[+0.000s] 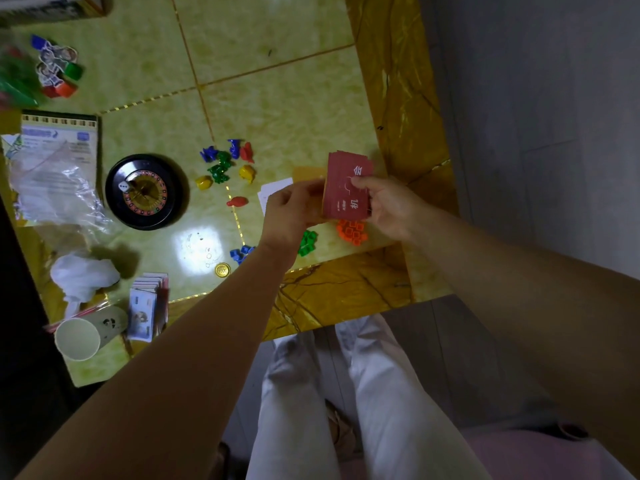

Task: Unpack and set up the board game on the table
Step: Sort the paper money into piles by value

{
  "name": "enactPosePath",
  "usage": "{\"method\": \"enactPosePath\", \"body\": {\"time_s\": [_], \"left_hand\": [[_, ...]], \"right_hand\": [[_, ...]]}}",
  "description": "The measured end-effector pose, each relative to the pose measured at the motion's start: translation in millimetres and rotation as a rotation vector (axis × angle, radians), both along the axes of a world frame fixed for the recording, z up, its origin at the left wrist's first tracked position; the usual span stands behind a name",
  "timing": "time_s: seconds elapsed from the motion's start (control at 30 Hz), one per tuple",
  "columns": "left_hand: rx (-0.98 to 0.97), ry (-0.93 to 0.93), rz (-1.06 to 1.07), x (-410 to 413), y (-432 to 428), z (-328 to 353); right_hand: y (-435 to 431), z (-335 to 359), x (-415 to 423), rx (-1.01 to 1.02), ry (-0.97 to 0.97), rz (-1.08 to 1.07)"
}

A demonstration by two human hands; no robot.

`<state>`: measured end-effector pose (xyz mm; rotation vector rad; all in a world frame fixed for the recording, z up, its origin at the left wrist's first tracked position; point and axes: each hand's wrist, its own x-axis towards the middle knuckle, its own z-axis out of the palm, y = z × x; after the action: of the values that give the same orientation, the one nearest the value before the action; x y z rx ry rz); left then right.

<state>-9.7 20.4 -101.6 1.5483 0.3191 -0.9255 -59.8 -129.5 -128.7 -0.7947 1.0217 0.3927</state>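
Right now I am holding a stack of red cards [348, 188] above the near right part of the table [277, 64], its printed red face turned up toward me. My right hand [391, 209] is gripping the stack's right edge, thumb lying across the top card and fingers curling underneath. My left hand [294, 209] is pinching the left edge, fingers bent round it, so both hands are clamped on the same stack.

Just behind the stack a tan card [306, 174] is showing, and a white card [273, 192] is lying on the table partly under my left hand. Beneath my hands small plastic houses are sitting in heaps: orange houses [351, 232] under my right hand, green houses [307, 241] beside my left wrist, and blue houses [240, 254] just left of my forearm.

Further left, a cluster of coloured pawns [227, 161] in blue, green, yellow and red is lying loose, with a single red pawn [237, 201] apart from it. A black roulette wheel [147, 192] is sitting beyond them with a white die [123, 186] resting in it. A gold coin [222, 270] is lying near the table's front edge, and a bundle of play banknotes [145, 310] is lying next to a tipped paper cup [81, 336]. A clear plastic bag [59, 188] is covering part of a printed sheet [59, 133], and card figures on coloured stands [57, 67] are lying at the far left.
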Motion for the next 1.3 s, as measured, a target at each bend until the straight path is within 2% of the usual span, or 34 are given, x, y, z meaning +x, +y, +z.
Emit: {"method": "enactPosePath", "body": {"time_s": [0.13,0.23,0.4,0.63,0.77,0.97,1.03,1.13,1.23,1.3], "left_hand": [[-0.002,-0.020,-0.085,-2,-5,-2],[0.035,-0.052,-0.048,-2,-7,-5],[-0.009,-0.069,-0.024,-5,-8,-7],[0.015,-0.191,-0.018,-3,-6,-10],[0.101,-0.118,-0.099,-1,-17,-5],[0.189,-0.152,-0.121,-1,-19,-13],[0.205,-0.167,-0.122,0,-17,-17],[0.248,-0.191,-0.123,1,-8,-28],[0.266,-0.212,-0.097,3,3,-39],[0.254,-0.269,-0.068,5,7,-43]], "right_hand": [[-1,-1,2,-0.031,0.000,0.013],[-2,-1,3,-0.033,-0.009,0.008],[-4,-2,1,-0.007,-0.002,-0.016],[-8,-1,-4,0.150,-0.004,-0.219],[-7,-1,-2,0.085,0.018,-0.143],[-6,-2,-2,0.049,-0.021,0.054],[-7,-4,0,-0.143,-0.007,0.154],[-16,-12,6,-0.709,-0.052,0.372],[-25,-23,12,-1.290,-0.131,0.691],[-24,-29,14,-1.493,-0.202,0.843]]}}
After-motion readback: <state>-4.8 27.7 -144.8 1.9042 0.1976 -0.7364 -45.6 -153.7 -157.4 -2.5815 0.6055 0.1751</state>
